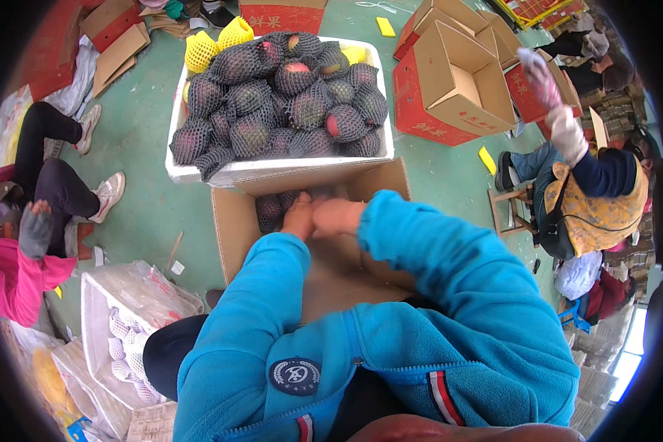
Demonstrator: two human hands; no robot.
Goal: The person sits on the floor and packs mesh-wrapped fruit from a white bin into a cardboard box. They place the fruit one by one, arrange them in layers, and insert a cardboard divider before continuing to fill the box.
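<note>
Both hands reach down into an open cardboard box (237, 243) in front of me. At its far left corner lie dark fruits in black foam nets (268, 214), with my left hand (298, 217) right beside them. Close against it, my right hand (334, 216) is blurred, and its fingers are hidden. A dark, blurred shape lies just beyond the right hand; whether either hand grips anything is not visible. Against the box's far side stands a white foam crate (284, 167), heaped with red and green mango-like fruits (309, 108) in black nets.
Yellow foam nets (201, 51) sit on the crate's back left corner. Open red cardboard cartons (436, 110) stand at right. A seated person (602, 199) raises a net-wrapped item there; another person in pink (16, 276) sits at left. A foam box of white-netted fruits (124, 353) lies lower left.
</note>
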